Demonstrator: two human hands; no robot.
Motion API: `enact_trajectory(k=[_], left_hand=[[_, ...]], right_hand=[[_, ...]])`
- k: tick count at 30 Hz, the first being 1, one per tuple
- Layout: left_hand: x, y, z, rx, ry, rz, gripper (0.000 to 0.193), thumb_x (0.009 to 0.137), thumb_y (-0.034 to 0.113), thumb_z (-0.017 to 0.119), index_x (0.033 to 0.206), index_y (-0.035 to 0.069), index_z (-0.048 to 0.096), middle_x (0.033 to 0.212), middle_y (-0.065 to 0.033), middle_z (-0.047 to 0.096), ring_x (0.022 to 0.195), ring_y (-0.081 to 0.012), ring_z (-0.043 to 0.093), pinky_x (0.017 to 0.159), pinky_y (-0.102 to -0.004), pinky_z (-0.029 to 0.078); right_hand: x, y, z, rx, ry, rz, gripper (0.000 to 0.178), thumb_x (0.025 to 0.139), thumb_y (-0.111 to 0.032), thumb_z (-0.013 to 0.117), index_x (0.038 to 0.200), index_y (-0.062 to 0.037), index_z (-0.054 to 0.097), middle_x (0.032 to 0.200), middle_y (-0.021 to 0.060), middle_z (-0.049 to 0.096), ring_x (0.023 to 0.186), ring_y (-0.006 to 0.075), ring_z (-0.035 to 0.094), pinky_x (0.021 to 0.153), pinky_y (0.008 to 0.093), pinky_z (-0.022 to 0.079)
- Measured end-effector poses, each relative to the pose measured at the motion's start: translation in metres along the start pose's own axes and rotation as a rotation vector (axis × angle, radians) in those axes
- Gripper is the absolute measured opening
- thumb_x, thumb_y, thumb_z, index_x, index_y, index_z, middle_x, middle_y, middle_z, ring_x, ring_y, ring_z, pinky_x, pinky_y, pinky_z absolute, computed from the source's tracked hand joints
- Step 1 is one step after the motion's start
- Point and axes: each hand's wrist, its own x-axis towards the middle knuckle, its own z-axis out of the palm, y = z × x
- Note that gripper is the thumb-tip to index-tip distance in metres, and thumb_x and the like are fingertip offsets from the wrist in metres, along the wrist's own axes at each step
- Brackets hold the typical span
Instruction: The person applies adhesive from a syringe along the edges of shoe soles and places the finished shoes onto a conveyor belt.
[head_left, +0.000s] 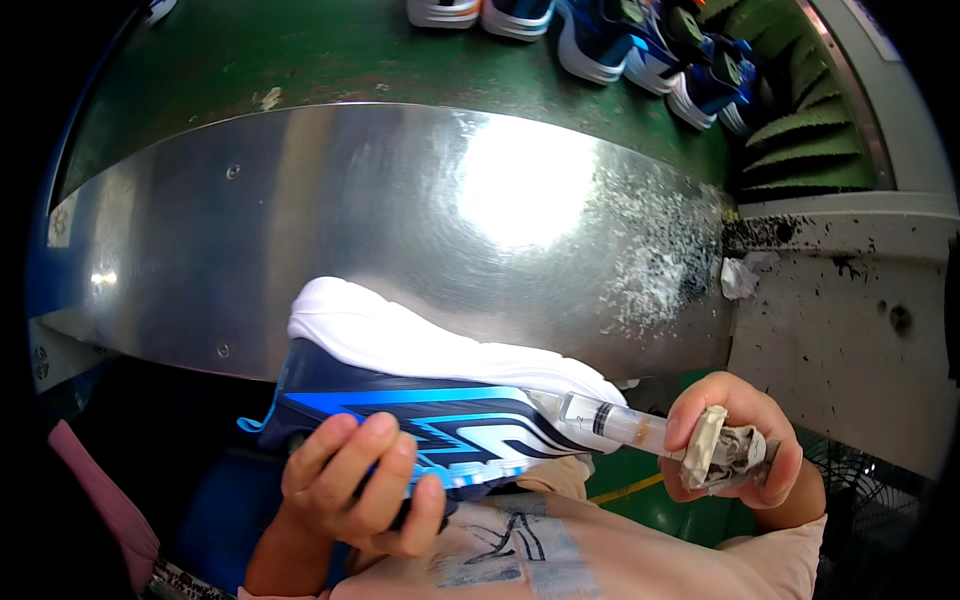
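Note:
A navy and bright blue sneaker (400,400) with a thick white sole lies on its side in the air, sole turned away from me. My left hand (365,480) is closed around its upper near the laces, fingers curled over the side. In my right hand (740,440) is a clear plastic syringe (630,425), its grip end wrapped in whitish, dirty material. The syringe's tip reaches the seam between sole and upper toward the toe; whether it touches is hard to tell.
A shiny metal plate (350,200) runs along the edge of a green conveyor belt (330,60). Several similar sneakers (590,40) stand at the far right, by green strip curtains (810,130). Crumpled white paper (740,277) lies at the plate's right end.

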Motion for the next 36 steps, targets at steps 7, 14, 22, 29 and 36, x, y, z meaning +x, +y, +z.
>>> enact_trajectory(k=[7,14,22,29,36], left_hand=[[0.008,0.001,-0.001,0.043,-0.003,0.009,0.031,0.085,0.018,0.066,0.106,0.017,0.043,0.103,-0.0047,0.056,0.103,-0.0239,0.059,0.091,-0.0414,0.051],[0.022,0.0,-0.004,-0.005,-0.059,0.006,0.026,0.087,0.01,0.062,0.106,0.01,0.044,0.107,-0.0135,0.059,0.1,-0.0331,0.062,0.088,-0.0491,0.052],[0.047,0.0,-0.005,-0.045,-0.131,0.037,0.055,0.077,0.023,0.075,0.119,0.004,0.045,0.118,-0.0207,0.057,0.106,-0.0407,0.058,0.093,-0.0525,0.047],[0.062,-0.001,-0.006,-0.056,-0.174,0.02,0.055,0.077,0.023,0.075,0.119,0.003,0.046,0.118,-0.0214,0.058,0.106,-0.0402,0.059,0.093,-0.0498,0.047],[0.085,-0.005,-0.001,-0.113,-0.216,-0.004,0.053,0.074,0.024,0.077,0.114,0.003,0.049,0.109,-0.0196,0.06,0.098,-0.0387,0.061,0.087,-0.0478,0.051]], right_hand=[[-0.051,0.045,-0.012,0.199,0.106,-0.146,0.094,0.075,-0.07,0.057,0.122,0.0091,0.041,0.096,0.0106,0.056,0.082,0.0127,0.057,0.07,0.0241,0.046],[-0.056,0.098,-0.021,0.434,0.119,-0.365,0.097,0.074,-0.076,0.052,0.124,0.0063,0.037,0.084,0.0058,0.054,0.068,0.0089,0.048,0.056,0.0214,0.035],[-0.065,0.107,-0.018,0.495,0.167,-0.337,0.103,0.071,-0.074,0.058,0.13,0.0066,0.034,0.101,0.0069,0.054,0.089,0.0103,0.054,0.075,0.0232,0.044],[-0.059,0.11,-0.015,0.401,0.106,-0.52,0.093,0.078,-0.059,0.067,0.131,0.0098,0.032,0.111,0.0115,0.054,0.097,0.0148,0.055,0.085,0.0265,0.044],[-0.065,0.128,-0.002,0.335,0.259,-0.534,0.087,0.077,-0.055,0.068,0.124,0.0092,0.033,0.095,0.0173,0.059,0.075,0.0132,0.057,0.067,0.0248,0.048]])
